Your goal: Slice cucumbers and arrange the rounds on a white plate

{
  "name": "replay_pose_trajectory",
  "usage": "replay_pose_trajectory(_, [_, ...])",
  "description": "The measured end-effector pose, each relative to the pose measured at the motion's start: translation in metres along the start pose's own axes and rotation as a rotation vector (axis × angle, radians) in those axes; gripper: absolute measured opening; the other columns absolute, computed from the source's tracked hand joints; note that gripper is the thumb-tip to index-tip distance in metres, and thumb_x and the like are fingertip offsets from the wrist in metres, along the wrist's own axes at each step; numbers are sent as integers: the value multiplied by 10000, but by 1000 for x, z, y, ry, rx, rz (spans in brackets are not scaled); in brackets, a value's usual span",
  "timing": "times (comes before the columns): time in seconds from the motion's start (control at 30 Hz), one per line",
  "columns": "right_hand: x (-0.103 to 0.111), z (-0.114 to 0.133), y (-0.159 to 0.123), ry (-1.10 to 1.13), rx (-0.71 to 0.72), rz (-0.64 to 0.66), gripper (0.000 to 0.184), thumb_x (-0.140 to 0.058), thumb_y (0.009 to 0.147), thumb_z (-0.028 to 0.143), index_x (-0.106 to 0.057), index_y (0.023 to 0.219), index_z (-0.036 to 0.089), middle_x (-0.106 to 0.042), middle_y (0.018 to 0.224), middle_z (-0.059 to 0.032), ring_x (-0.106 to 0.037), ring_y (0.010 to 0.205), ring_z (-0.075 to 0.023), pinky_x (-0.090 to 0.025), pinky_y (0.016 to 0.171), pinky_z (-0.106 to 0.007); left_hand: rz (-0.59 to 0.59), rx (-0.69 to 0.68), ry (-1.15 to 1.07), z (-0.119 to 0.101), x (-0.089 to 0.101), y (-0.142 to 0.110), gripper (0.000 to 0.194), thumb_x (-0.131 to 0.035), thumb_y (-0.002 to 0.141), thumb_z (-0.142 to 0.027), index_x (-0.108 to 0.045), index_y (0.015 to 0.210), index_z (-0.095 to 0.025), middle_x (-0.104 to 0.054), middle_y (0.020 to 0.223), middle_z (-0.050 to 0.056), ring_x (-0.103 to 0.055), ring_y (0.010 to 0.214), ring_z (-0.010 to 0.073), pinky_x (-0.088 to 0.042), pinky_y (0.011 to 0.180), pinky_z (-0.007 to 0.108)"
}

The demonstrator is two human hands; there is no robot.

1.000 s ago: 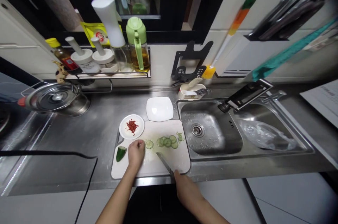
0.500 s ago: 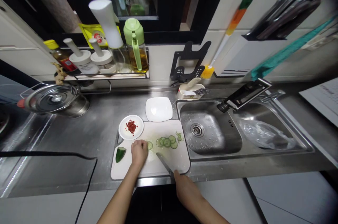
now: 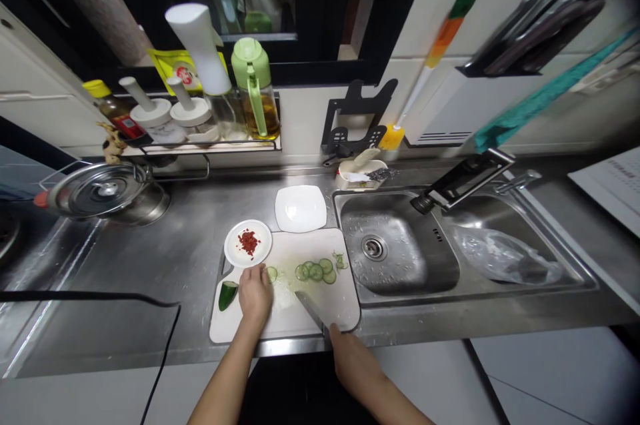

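The left hand point(image 3: 255, 295) partly covers a cucumber slice point(image 3: 273, 274) on the cutting board point(image 3: 280, 325); whether its fingers pinch the slice cannot be made out. The right hand point(image 3: 356, 363), well apart from it, is clamped on the knife point(image 3: 311, 310), hiding the handle. More cucumber slices point(image 3: 316, 271) lie farther right. The round plate point(image 3: 233, 248) holds red bits point(image 3: 249, 242) too small to identify. A lid point(image 3: 106, 189) conceals the pot's point(image 3: 153, 207) contents; the green-topped jug point(image 3: 250, 58) contains amber liquid
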State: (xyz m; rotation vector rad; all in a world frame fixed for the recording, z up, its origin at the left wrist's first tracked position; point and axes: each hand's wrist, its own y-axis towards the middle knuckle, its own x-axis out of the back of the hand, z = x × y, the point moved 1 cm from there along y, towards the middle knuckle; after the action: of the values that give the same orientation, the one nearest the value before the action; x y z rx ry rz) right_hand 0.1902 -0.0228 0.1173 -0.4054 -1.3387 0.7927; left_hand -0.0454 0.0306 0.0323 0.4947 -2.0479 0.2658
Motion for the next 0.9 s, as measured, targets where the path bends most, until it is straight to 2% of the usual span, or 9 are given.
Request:
replay_pose_trajectory(0.07, [2, 1, 0, -6, -5, 39, 580, -315, 738, -79, -519, 1251, 97, -687, 970, -143, -647, 944, -231, -448, 744, -264, 44, -106, -80, -8, -4, -1, 288, -419, 869, -225, -651, 1029, -166, -617, 969, 111, -561, 936, 222, -437, 896, 358])
replay_pose_trajectory(0.2, [5, 2, -2, -9, -14, 70, 629, -281, 739, -88, -468, 1310, 97, -682, 988, -150, -640, 963, -239, -454, 751, -280, 213, -331, -175, -28, -18, 4, 353, -391, 886, -200, -622, 1153, -183, -604, 976, 103, -560, 933, 193, -457, 870, 329])
replay_pose_trajectory(0.37, [6, 1, -4, 14, -15, 74, 604, -297, 777, -56, -435, 1348, 83, -668, 1022, -178, -626, 992, -245, -451, 789, -287, 334, -442, -115, -44, -32, 12, 367, -405, 881, -187, -624, 1175, -205, -579, 984, 101, -545, 945, 186, -453, 850, 330])
replay_pose_trajectory(0.53, [4, 0, -4, 32, -28, 80, 603, -307, 779, -42, -430, 1354, 92, -662, 1035, -178, -626, 986, -266, -461, 772, -305, 373, -448, -96, -47, -32, 12, 312, -433, 873, -201, -670, 1076, -204, -578, 965, 97, -533, 960, 199, -442, 855, 343])
replay_pose_trajectory(0.73, [-1, -3, -1, 53, -24, 59, 612, -324, 765, -30, -444, 1342, 132, -668, 1020, -158, -620, 957, -272, -456, 771, -316, 365, -372, -136, -52, -26, 11, 230, -464, 822, -145, -659, 937, -185, -597, 936, 83, -536, 944, 202, -431, 841, 344])
replay_pose_trajectory(0.9, [-6, -6, 2, 39, -14, 36, 598, -311, 774, -24, -474, 1330, 126, -672, 1003, -152, -626, 944, -277, -461, 778, -314, 391, -338, -169, -52, -18, 9, 138, -490, 787, -138, -619, 800, -185, -621, 793, 51, -545, 834, 190, -412, 773, 308])
